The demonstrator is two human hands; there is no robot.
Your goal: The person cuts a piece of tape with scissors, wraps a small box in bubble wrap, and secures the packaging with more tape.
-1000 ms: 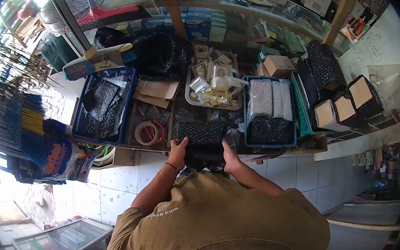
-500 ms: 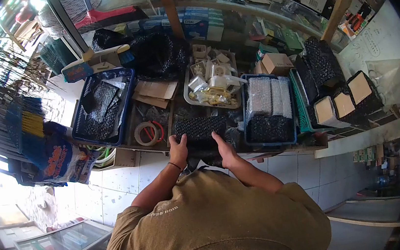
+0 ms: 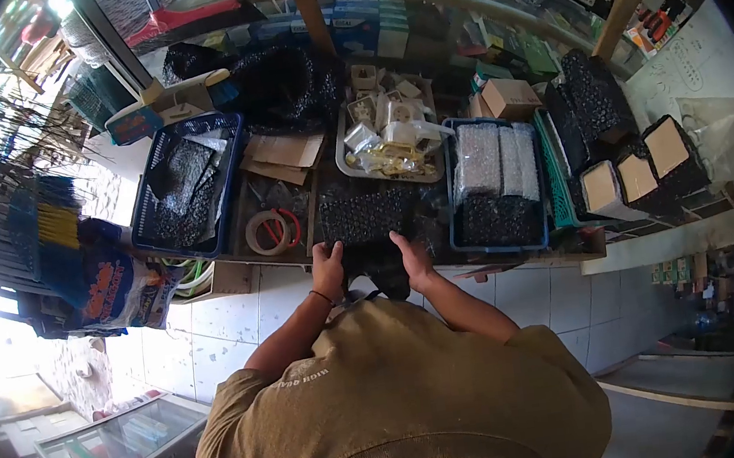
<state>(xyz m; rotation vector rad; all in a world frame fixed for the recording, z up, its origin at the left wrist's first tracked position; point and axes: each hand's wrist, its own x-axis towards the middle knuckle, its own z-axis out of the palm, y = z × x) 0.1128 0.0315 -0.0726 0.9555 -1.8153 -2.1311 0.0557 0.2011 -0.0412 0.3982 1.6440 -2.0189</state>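
Black bubble wrap (image 3: 366,217) lies at the front of the bench, in front of the tray of fittings, and its near end hangs over the edge toward my body. My left hand (image 3: 328,271) pinches the wrap's near left corner, thumb on top. At the near right corner, my right hand (image 3: 412,260) holds the same sheet with its thumb pointing forward. Whether anything lies inside the wrap is hidden. Left of it sit a roll of tape (image 3: 267,232) and a red-handled tool (image 3: 294,226).
A blue basket (image 3: 140,220) with black wrapped pieces stands left. A pale tray (image 3: 347,164) of white fittings is at the back. Right are a blue basket (image 3: 453,219) of bubble-wrapped packs and a green basket (image 3: 554,173) beside wrapped boxes (image 3: 637,176). Glass shelving rises behind.
The black bubble wrap now looks flatter on the bench, with its near edge drawn toward my body between both hands. The whole view has shifted slightly.
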